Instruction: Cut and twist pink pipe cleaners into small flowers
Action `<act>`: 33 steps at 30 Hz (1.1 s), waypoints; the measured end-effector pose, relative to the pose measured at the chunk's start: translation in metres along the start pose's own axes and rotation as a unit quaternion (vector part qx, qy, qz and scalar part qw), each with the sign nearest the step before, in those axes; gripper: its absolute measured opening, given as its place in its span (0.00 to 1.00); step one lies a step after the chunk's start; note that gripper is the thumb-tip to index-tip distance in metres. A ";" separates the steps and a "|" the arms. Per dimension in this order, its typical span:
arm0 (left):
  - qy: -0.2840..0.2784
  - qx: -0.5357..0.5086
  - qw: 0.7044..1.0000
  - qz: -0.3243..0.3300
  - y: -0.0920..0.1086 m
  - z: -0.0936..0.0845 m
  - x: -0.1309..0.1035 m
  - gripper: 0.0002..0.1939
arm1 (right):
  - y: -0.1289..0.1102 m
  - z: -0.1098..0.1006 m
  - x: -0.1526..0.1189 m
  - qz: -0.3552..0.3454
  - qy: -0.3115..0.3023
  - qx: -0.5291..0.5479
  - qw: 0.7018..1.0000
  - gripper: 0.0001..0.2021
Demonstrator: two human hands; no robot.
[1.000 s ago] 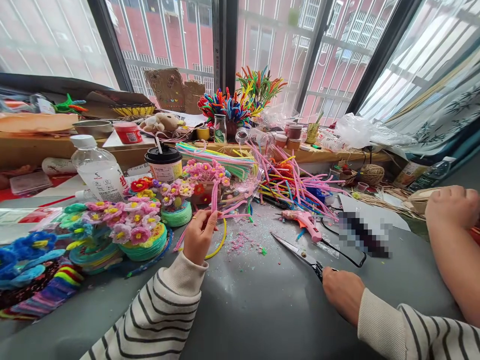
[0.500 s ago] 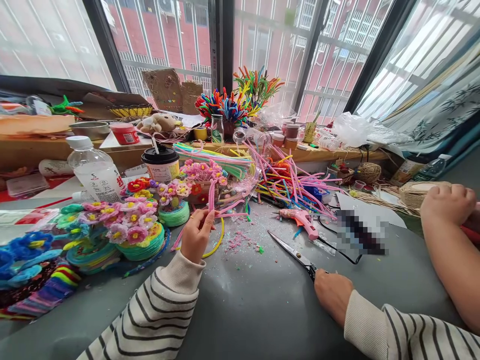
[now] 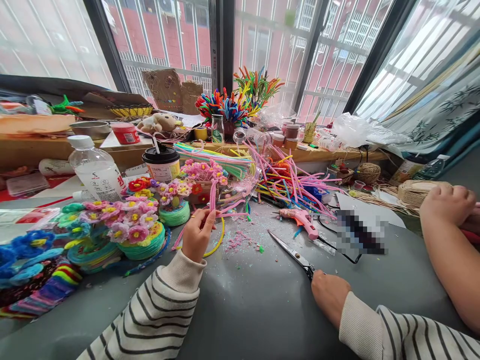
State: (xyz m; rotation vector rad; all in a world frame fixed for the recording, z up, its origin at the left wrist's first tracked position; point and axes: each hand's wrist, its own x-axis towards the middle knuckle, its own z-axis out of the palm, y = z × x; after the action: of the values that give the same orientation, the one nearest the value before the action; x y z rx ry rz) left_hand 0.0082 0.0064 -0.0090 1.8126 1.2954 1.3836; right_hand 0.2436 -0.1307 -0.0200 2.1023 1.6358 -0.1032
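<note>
Pinching pink stems [image 3: 212, 194] tight in the left hand [image 3: 197, 231], with pink flowers [image 3: 205, 171] just above the fingers. Gripping scissors [image 3: 294, 254] in the right hand [image 3: 330, 292], blades closed and pointing up to the left, low at the table [image 3: 258, 310]. Holding the two hands well apart, with tiny pink bits [image 3: 240, 242] lying between and a bit past them. Facing a pink glue gun [image 3: 302, 222] just beyond the scissors. Wearing stripy sleeves [image 3: 150, 312]. Sharing the table with another person's arm [image 3: 446, 250], far to the right.
</note>
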 end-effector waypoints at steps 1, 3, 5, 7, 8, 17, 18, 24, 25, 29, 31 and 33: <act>0.001 -0.001 1.000 0.000 0.000 0.000 0.000 0.15 | 0.000 0.000 0.000 0.002 0.001 0.002 1.000 0.16; 0.001 -0.002 1.000 -0.002 0.001 0.000 0.000 0.15 | 0.000 0.000 0.000 0.007 0.001 0.006 1.000 0.16; 0.002 -0.001 1.000 -0.003 0.003 0.000 0.000 0.15 | 0.000 0.001 0.001 0.009 0.001 0.009 1.000 0.16; 0.002 0.001 1.000 -0.004 0.003 0.000 0.000 0.15 | 0.000 0.002 0.001 0.005 0.006 0.007 1.000 0.16; 0.003 0.002 1.000 -0.004 0.004 0.000 0.000 0.15 | 0.000 0.003 0.001 0.003 0.009 0.005 1.000 0.16; 0.007 0.000 1.000 0.000 0.003 0.001 -0.001 0.16 | -0.002 0.004 0.002 0.007 0.022 -0.015 1.000 0.15; 0.005 0.000 1.000 0.001 0.004 0.001 -0.001 0.16 | -0.002 0.004 0.002 0.010 0.020 -0.012 1.000 0.15; 0.003 -0.004 1.000 0.001 0.004 0.001 0.000 0.15 | -0.001 0.002 0.002 -0.005 0.004 -0.004 1.000 0.17; 0.003 -0.006 1.000 0.002 0.004 0.001 0.000 0.15 | -0.001 0.001 0.002 -0.008 0.002 -0.006 1.000 0.17; 0.005 -0.009 1.000 0.004 0.004 0.001 -0.001 0.15 | -0.002 -0.004 0.001 -0.002 -0.008 0.001 1.000 0.16; 0.006 -0.007 1.000 0.005 0.003 0.001 -0.001 0.16 | -0.001 -0.005 0.001 0.006 -0.013 0.011 1.000 0.16; 0.006 -0.007 1.000 0.005 0.004 0.001 -0.001 0.16 | 0.001 -0.005 0.001 0.001 -0.009 0.014 1.000 0.15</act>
State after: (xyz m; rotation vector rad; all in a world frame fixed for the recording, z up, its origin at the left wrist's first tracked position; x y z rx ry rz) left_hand 0.0103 0.0044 -0.0064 1.8069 1.2812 1.4074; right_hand 0.2440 -0.1274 -0.0154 2.1176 1.6309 -0.1432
